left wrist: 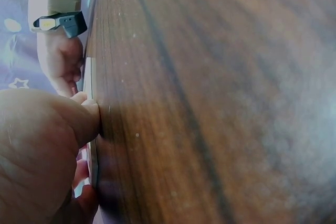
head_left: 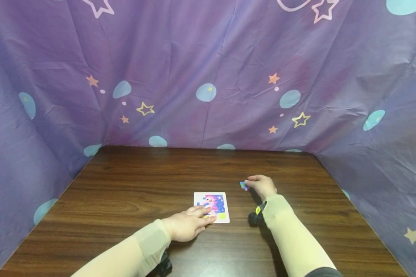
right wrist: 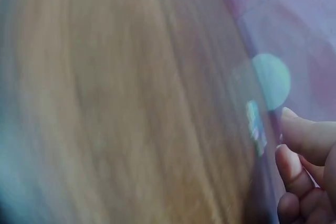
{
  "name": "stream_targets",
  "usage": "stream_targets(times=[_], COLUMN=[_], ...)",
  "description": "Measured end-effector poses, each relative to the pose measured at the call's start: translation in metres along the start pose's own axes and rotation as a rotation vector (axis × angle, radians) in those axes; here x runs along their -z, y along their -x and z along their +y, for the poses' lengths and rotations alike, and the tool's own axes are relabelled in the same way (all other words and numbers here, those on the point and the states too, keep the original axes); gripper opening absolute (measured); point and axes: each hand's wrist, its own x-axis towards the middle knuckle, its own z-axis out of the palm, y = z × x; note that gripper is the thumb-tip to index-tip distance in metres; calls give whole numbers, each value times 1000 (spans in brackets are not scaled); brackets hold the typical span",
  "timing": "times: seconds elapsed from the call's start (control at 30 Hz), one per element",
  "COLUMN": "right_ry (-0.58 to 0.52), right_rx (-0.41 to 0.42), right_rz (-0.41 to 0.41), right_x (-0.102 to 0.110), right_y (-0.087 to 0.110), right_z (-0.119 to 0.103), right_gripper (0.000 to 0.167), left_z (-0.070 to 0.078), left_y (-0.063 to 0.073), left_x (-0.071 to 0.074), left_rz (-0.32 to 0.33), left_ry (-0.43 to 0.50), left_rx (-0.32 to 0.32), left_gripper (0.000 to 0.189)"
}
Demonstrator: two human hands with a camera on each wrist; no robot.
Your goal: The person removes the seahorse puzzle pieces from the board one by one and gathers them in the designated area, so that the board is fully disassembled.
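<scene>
A small white-bordered puzzle board (head_left: 223, 221) with a pink bird figure on a blue ground lies on the table. My left hand (head_left: 188, 224) rests on its lower left part, fingers extended over the picture and hiding some of it. In the left wrist view the thumb of that hand (left wrist: 42, 150) is against the board's edge (left wrist: 94, 163). Right of the board, a small blue and green puzzle piece (head_left: 243, 185) lies on the table. My right hand (head_left: 262, 186) is at its right side. Seen from the right wrist, thumb and fingers (right wrist: 296, 169) stand apart beside the piece (right wrist: 255, 127).
The brown wooden table (head_left: 135, 181) reaches back to a purple curtain (head_left: 180, 77) with stars and blue spots, which also hangs at both sides. Each wrist carries a dark strapped camera, such as the right one (head_left: 255, 218).
</scene>
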Motion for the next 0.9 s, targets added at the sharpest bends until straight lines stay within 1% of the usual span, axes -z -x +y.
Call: stream_targets(times=[0.03,0.17,0.27,0.4,0.53,0.67,0.8,0.9], right_ry=[-22,-184,-304,-363,-401,-409,-379,-323], right_rx=[0,28,45,63,72,72,105,149], right_rz=[5,-8,-38,-65,-100,-151,-208,-230], right_x=[-1,-7,-15,-30,-47,-64,-76,-82], right_y=[0,5,10,17,25,33,41,44], right_z=[-1,-13,-26,-39,-46,-50,-51,-49], right_gripper=[31,29,26,21,16,16,16,15], left_z=[0,0,-1,-1,0,0,0,-1], left_y=[0,0,0,0,0,0,0,-1], left_x=[0,1,1,1,1,1,1,2], left_rz=[1,6,7,2,-5,-4,1,5], left_ry=[1,4,4,15,26,22,10,3], left_rx=[-1,-5,-9,-8,-6,-11,-19,-26], left_gripper=[46,46,46,46,46,46,46,46])
